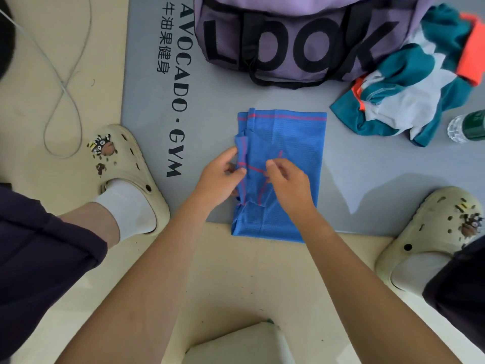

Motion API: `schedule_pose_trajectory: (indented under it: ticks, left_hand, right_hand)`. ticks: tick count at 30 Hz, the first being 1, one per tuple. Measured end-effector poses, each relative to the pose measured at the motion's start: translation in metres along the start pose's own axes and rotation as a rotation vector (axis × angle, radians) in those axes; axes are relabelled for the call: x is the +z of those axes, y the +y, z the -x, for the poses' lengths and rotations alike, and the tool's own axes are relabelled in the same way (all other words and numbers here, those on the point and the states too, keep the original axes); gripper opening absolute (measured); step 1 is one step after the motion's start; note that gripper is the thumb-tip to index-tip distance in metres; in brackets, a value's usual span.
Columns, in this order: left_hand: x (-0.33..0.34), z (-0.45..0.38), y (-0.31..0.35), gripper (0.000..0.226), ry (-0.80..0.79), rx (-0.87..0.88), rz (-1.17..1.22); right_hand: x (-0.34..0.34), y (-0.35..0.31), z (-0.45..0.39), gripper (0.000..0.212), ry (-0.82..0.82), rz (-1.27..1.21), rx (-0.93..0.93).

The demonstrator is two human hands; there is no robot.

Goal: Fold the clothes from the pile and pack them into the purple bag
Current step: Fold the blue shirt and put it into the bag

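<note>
Blue shirt (288, 143) flat on grey mat (215, 101), folded into long strip, near end hanging over mat edge onto beige floor (236, 285). Left hand (219, 179) at shirt's left edge, fingers curled, pinching fold. Right hand (287, 179) over middle, fingertips bunched on fabric by red trim. Purple bag (296, 35) beyond shirt, apart from it. Pile of teal, white, orange clothes (409, 93) just right of bag. Bottle (468, 126) at far right. Cream clogs (128, 164) either side.
</note>
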State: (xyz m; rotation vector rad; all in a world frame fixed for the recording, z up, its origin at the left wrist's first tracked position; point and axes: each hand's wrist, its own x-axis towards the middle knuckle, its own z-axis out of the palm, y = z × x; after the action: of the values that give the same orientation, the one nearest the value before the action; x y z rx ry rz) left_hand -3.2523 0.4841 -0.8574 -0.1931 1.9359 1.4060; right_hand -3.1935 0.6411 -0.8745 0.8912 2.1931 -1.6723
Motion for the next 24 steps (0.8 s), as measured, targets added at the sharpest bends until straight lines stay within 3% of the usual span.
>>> schedule_pose_trajectory:
  ticks: [2,4,7,10,15,20,24]
  left_hand:
    - [0.011,-0.003,0.013,0.049,-0.208,-0.062,-0.028]
    - [0.016,-0.007,0.019,0.039,-0.285,-0.112,-0.075]
    - [0.015,-0.014,0.011,0.024,-0.073,-0.159,-0.104]
    - [0.011,-0.016,-0.01,0.008,0.139,-0.157,-0.189]
    - [0.016,0.002,-0.046,0.026,0.323,-0.144,-0.277]
    - [0.035,0.039,-0.07,0.032,0.386,-0.227,-0.283]
    - [0.042,0.062,-0.084,0.042,0.349,-0.317,-0.428]
  right_hand:
    - [-0.005,-0.003,-0.004,0.034,-0.038,-0.301,0.229]
    - [-0.007,-0.001,-0.009,0.047,-0.064,-0.316,0.302]
    - [-0.002,0.007,-0.018,0.033,-0.021,-0.182,0.294]
    - [0.001,0.012,-0.023,0.035,0.054,-0.007,0.206]
    - [-0.015,0.025,-0.016,0.011,0.257,0.112,0.079]
    - [-0.04,0.071,0.045,0.021,0.489,0.173,0.262]
    - [-0.039,0.1,0.089,0.028,0.456,0.188,0.454]
